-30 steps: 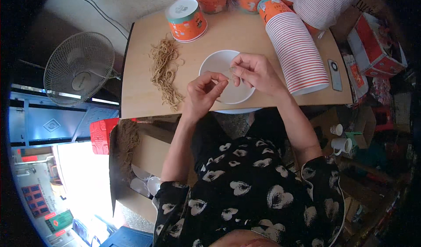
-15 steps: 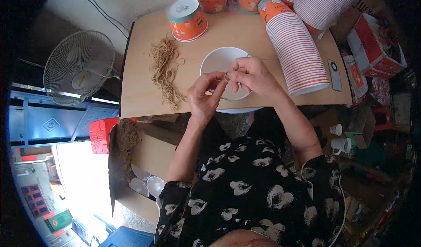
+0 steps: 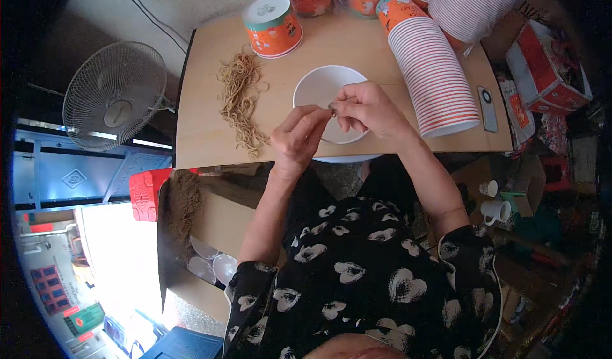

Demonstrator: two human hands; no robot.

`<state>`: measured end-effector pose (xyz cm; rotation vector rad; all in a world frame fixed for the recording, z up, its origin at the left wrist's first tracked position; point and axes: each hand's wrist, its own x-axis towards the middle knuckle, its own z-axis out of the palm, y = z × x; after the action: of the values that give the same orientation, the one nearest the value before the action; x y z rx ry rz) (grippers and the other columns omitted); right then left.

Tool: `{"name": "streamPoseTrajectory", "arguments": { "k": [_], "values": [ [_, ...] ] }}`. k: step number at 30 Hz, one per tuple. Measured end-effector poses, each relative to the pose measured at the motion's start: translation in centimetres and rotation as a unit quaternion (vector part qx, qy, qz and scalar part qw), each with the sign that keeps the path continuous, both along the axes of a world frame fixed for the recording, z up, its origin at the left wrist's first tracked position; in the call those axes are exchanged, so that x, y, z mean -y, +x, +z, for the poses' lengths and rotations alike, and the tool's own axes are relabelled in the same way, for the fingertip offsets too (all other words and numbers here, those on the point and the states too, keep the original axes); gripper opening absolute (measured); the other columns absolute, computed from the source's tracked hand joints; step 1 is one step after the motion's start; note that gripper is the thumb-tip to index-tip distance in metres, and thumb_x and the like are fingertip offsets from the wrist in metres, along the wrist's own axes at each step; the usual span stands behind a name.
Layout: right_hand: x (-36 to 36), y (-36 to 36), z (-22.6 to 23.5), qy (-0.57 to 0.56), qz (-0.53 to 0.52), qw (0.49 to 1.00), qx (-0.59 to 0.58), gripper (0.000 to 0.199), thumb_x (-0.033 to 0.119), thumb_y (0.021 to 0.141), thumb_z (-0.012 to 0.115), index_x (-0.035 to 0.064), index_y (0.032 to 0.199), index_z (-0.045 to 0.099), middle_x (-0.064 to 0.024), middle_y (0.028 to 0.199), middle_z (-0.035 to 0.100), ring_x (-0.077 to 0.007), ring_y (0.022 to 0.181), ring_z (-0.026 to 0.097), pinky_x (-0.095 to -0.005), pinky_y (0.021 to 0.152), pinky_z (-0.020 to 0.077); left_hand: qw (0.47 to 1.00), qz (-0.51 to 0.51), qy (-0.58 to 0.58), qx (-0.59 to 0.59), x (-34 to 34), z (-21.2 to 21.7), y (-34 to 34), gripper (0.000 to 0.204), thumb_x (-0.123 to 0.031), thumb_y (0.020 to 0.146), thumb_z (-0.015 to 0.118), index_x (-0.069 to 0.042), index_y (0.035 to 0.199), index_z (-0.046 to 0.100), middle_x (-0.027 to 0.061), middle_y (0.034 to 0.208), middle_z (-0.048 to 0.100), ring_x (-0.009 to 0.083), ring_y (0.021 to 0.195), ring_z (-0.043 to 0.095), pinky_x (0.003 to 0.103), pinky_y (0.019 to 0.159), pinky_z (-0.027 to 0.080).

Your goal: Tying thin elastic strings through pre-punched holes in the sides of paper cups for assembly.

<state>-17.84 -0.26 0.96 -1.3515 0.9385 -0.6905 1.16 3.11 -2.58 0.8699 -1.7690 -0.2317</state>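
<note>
**Small piece pinched over the white bowl**

We see a small dark piece (image 3: pixel 332 108) pinched between both hands, right above the white bowl (image 3: pixel 322 86) at the near middle of the bench (image 3: pixel 204 129). What the piece is, we cannot tell. Left hand (image 3: pixel 298 136): fingertips closed on the piece from the left. Right hand (image 3: pixel 366 109): thumb and forefinger closed on it from the right, remaining fingers curled.

Our judgement: keep both hands low over the bowl so anything dropped lands inside, and pull gently with the fingertips only.

Left of the bowl lies a heap of tan strands (image 3: pixel 241 101). Beyond it, an upturned orange cup (image 3: pixel 273 17). On the right, a long stack of striped cups (image 3: pixel 432 72) on its side. A fan (image 3: pixel 115 96) stands off the bench's left edge.
</note>
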Motion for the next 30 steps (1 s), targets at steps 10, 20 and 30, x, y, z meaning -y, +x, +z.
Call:
{"name": "streamPoseTrajectory", "arguments": {
  "k": [10, 20, 30],
  "values": [
    [0.0, -0.6, -0.9, -0.029, -0.057, 0.998, 0.025, 0.015, 0.015, 0.095, 0.060, 0.0014, 0.096, 0.065, -0.0018, 0.073, 0.062, -0.0026, 0.055, 0.047, -0.0175, 0.048, 0.0351, 0.936, -0.079, 0.317, -0.131, -0.2, 1.0, 0.8, 0.013, -0.009, 0.091, 0.069, 0.001, 0.097, 0.065, 0.0066, 0.092, 0.070, 0.0116, 0.076, 0.065, 0.026, 0.064, 0.053],
    [-3.6, 0.3, 0.4, -0.332, -0.162, 0.920, -0.130, 0.015, 0.004, 0.086, 0.066, -0.0001, 0.100, 0.066, -0.0088, 0.086, 0.066, -0.0158, 0.074, 0.064, -0.0284, 0.064, 0.0515, 0.768, -0.166, 0.529, -0.322, 0.0, 1.7, 1.8, 0.018, -0.016, 0.091, 0.070, -0.001, 0.100, 0.067, 0.0052, 0.089, 0.070, 0.0114, 0.079, 0.066, 0.023, 0.071, 0.052],
    [-4.4, 1.7, -0.6, -0.359, -0.164, 0.908, -0.139, 0.013, 0.006, 0.081, 0.073, 0.0013, 0.091, 0.066, -0.0087, 0.082, 0.066, -0.0222, 0.073, 0.066, -0.0314, 0.064, 0.0523, 0.771, -0.195, 0.496, -0.348, -0.4, 1.0, 1.0, 0.014, -0.009, 0.091, 0.069, 0.000, 0.102, 0.069, 0.0059, 0.088, 0.071, 0.0108, 0.078, 0.067, 0.023, 0.073, 0.054]
  ]
}}
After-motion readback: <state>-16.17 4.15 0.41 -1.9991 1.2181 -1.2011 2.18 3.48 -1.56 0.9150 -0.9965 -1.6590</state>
